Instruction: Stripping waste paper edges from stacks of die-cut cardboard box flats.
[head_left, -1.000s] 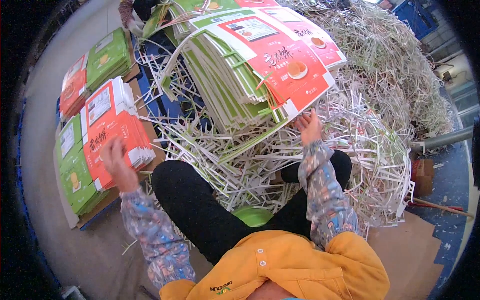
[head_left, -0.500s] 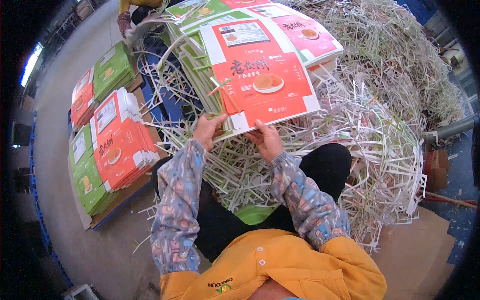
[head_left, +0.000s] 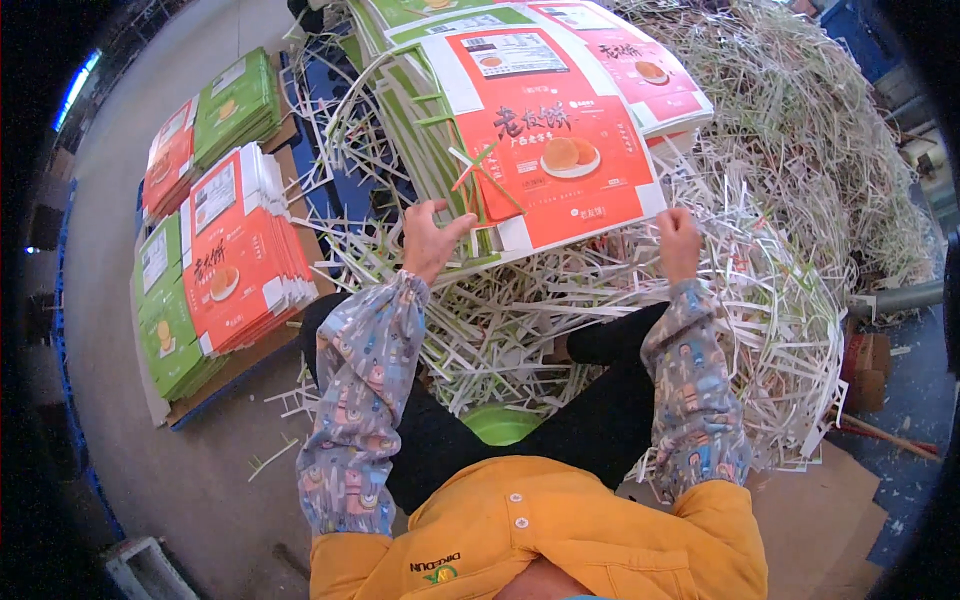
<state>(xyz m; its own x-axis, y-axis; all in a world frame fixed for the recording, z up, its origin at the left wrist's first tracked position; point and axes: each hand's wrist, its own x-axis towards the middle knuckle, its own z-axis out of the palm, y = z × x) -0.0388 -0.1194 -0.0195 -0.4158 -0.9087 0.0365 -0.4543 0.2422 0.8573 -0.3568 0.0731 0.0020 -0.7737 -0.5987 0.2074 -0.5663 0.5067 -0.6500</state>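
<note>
A stack of printed card sheets (head_left: 560,215), the top one red and white with a picture of round cakes, lies in front of me. My left hand (head_left: 435,240) is at the stack's near left corner, thumb and fingers apart, with nothing visible between them. By the near right corner is my right hand (head_left: 679,243), its fingers curled closed. Whatever those fingers hold, if anything, is too small to make out. A loose green and white paper strip (head_left: 478,172) lies across the left edge of the top sheet.
Piles of shredded paper strips (head_left: 760,260) spread right of the stack and under it. At left, stacks of red sheets (head_left: 225,240) and green sheets (head_left: 238,105) sit on a pallet covered with cardboard. Something green and round (head_left: 500,425) shows between my legs.
My right hand has moved right along the sheet's near edge to its right corner. My left hand has opened and shifted slightly. The view has shifted a little.
</note>
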